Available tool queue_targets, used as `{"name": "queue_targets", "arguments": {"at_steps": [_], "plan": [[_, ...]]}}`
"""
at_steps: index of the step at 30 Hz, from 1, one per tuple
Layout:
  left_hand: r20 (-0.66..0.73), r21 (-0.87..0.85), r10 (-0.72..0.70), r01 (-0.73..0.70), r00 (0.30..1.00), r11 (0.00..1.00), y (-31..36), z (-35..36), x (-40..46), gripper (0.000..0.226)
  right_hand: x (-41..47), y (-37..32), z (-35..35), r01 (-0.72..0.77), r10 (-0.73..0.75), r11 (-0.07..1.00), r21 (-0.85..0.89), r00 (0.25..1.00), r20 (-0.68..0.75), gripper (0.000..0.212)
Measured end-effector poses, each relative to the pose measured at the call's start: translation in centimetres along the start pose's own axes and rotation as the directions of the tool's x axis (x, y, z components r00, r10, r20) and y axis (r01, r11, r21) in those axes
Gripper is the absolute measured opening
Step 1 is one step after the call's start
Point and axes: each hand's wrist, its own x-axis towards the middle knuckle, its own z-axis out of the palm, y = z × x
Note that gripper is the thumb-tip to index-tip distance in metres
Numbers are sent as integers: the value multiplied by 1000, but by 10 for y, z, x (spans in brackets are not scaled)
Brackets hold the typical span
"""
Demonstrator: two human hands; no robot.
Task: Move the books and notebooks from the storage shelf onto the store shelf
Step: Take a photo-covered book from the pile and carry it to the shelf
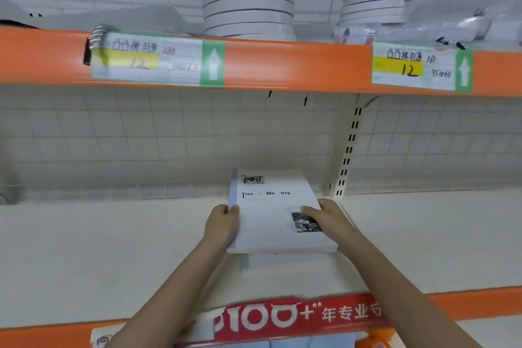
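Left hand [223, 224] and right hand [329, 220] gripped the white notebook [271, 215] by its side edges, fingers curled around it. Notebook sat low over the store shelf [113, 248], above another notebook [279, 261] lying flat.

Both my arms reach forward and upward from the bottom edge, bare forearms converging toward the middle. My left hand [223, 224]: fingers curled round the left edge of the book [275, 209], thumb on top. My right hand [327, 220]: gripping the right edge, fingers laid over the cover, wrist angled inward. The two hands sit level, facing each other.
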Motion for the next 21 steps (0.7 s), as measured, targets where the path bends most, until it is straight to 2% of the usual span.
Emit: {"name": "queue_targets", "arguments": {"at_steps": [5,9,14,21], "plan": [[-78,259,20,1,997,966,-2,14,-14,44,11,20,-10,61,-60,997,-51,998,24,25],[-120,395,64,-12,991,918,-7,20,-23,46,14,29,-11,59,-53,988,-141,997,51,20],[-163,458,112,-25,980,889,-7,24,-23,43,26,36,-13,2,5,995,-101,998,66,20],[-147,568,163,-52,976,822,-10,29,-19,45,44,49,-11,44,-35,970,-240,998,43,23]]}}
